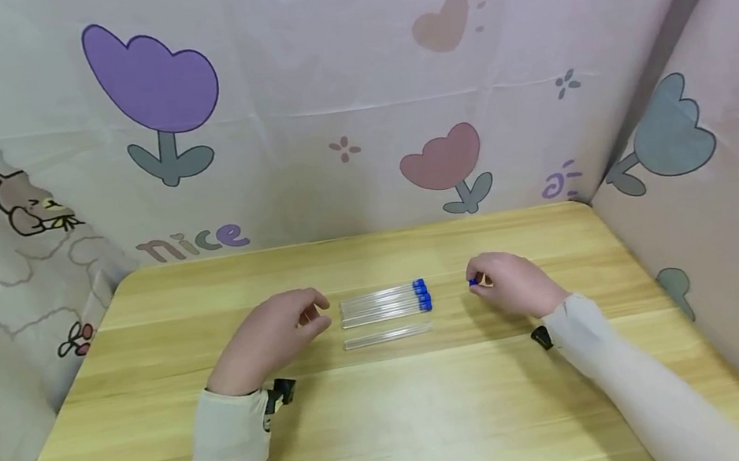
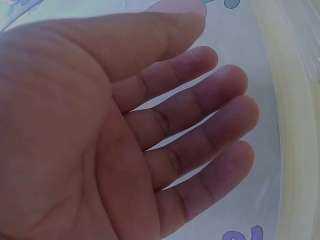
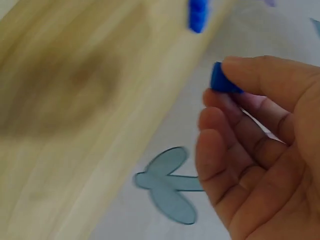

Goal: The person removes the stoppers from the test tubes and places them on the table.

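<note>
Several clear test tubes [image 1: 381, 305] with blue caps [image 1: 424, 296] lie side by side on the table, caps toward the right. Just in front of them lies one clear tube [image 1: 388, 335] with no cap on it. My right hand [image 1: 513, 282], to the right of the tubes, pinches a small blue cap [image 3: 223, 80] between thumb and forefinger; its other fingers are loosely bent. My left hand [image 1: 273, 332] hovers by the left ends of the tubes, thumb and fingers apart, and the left wrist view shows its palm holding nothing.
The wooden table [image 1: 400, 433] ends at a patterned curtain [image 1: 295, 114] behind, with more curtain at both sides. A black wrist strap piece [image 1: 284, 390] shows at the left sleeve and another black piece [image 1: 541, 337] at the right sleeve.
</note>
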`<state>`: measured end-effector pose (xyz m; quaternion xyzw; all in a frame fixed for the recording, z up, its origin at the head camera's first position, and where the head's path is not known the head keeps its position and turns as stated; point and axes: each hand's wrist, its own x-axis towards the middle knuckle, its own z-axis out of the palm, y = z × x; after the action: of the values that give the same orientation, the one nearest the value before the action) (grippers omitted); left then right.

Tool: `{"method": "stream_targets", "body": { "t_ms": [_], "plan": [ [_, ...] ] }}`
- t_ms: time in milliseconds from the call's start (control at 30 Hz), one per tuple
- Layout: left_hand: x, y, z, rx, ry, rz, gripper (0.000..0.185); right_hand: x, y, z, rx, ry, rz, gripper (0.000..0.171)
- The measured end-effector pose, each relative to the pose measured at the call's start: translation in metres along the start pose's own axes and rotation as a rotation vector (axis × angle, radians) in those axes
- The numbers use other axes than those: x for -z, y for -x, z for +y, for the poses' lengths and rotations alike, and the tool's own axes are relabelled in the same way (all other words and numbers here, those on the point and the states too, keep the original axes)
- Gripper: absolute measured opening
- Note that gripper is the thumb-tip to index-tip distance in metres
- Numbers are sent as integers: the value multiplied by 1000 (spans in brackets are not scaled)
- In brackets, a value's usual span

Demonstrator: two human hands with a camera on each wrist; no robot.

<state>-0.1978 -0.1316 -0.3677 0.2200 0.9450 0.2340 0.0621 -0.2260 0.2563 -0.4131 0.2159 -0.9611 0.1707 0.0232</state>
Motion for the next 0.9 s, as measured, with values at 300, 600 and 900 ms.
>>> {"method": "stream_targets", "body": {
  "t_ms": [300,600,900],
  "plan": [
    [2,3,-3,26,1,-25,22,-25,-3,18,-42,16,-102,8],
    [-4,0,0,20,16,-64,22,-34,2,16,-100,69,-137,29],
    [-4,-4,-3,27,16,-55,20,-31,4,18,-142,46,-148,16]
  ]
}}
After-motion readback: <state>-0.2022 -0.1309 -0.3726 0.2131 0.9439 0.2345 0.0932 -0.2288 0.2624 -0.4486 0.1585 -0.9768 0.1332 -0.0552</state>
